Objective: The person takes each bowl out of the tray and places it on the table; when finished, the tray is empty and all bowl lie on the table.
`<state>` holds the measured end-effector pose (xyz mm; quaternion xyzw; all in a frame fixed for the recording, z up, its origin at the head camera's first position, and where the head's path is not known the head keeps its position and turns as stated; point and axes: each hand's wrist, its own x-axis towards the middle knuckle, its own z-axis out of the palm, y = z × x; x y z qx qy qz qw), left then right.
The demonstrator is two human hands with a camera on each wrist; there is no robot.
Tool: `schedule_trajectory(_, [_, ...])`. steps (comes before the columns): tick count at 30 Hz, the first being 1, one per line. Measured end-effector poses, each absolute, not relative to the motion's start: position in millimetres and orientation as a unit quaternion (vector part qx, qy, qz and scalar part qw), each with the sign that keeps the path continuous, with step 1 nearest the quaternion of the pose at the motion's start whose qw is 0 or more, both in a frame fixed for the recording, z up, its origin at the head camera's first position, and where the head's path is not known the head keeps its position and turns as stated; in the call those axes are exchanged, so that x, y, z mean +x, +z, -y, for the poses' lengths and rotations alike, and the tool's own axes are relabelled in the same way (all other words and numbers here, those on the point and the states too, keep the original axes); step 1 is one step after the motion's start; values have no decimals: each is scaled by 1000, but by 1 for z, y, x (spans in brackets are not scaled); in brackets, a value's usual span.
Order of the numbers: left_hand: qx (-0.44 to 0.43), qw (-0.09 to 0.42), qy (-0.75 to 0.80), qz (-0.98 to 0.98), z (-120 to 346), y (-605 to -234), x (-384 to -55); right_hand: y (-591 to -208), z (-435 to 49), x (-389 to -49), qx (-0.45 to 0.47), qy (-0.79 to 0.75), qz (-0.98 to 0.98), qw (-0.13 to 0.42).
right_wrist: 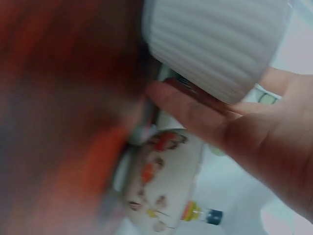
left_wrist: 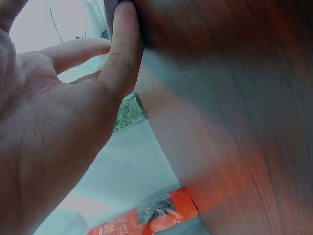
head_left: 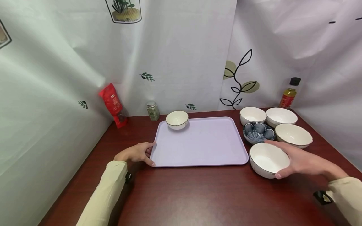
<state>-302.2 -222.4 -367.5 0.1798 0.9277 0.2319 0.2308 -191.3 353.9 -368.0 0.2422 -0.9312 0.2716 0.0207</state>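
A ribbed white bowl stands by the near right corner of the lavender tray. Gripping its right side is my right hand, thumb at the near rim and fingers around the far side. In the right wrist view the fingers lie along the ribbed wall of this white bowl. At the tray's left edge, my left hand touches the border with spread fingers, the thumb by the near left corner. The left wrist view shows the left palm facing the camera. A small cream bowl sits at the tray's back left.
Right of the tray are a blue patterned bowl and three white bowls, one of them with a floral outside. An oil bottle stands behind them. At the back left are a spice jar and a red packet.
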Motion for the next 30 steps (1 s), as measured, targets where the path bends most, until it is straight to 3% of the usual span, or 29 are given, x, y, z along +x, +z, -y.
schedule_trajectory(13, [175, 236, 236, -926, 221, -367, -302, -296, -318, -202, 227, 53, 972, 2])
schedule_trajectory(21, [177, 238, 240, -924, 221, -367, -305, -263, -267, -228, 272, 111, 955, -32])
schedule_trajectory(30, [167, 241, 236, -926, 220, -365, -302, -249, -193, -272, 308, 118, 944, -27])
